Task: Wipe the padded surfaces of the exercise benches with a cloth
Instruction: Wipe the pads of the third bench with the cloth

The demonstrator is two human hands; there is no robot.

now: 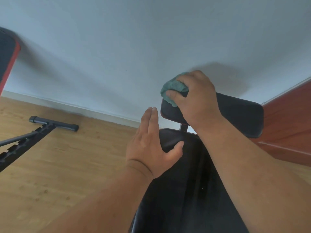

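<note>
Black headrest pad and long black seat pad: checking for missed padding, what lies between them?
Head view: no padding, only a gap with a metal post joining headrest pad and seat pad.

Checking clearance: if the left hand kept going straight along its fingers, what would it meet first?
Probably the black headrest pad's near left corner, just beyond the left hand's fingers; depth is unclear.

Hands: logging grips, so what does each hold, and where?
Right hand clutches the bunched green cloth against the headrest pad. Left hand holds nothing.

bench pad [239, 115] | cloth [171, 88] on it | floor [58, 165]
</note>
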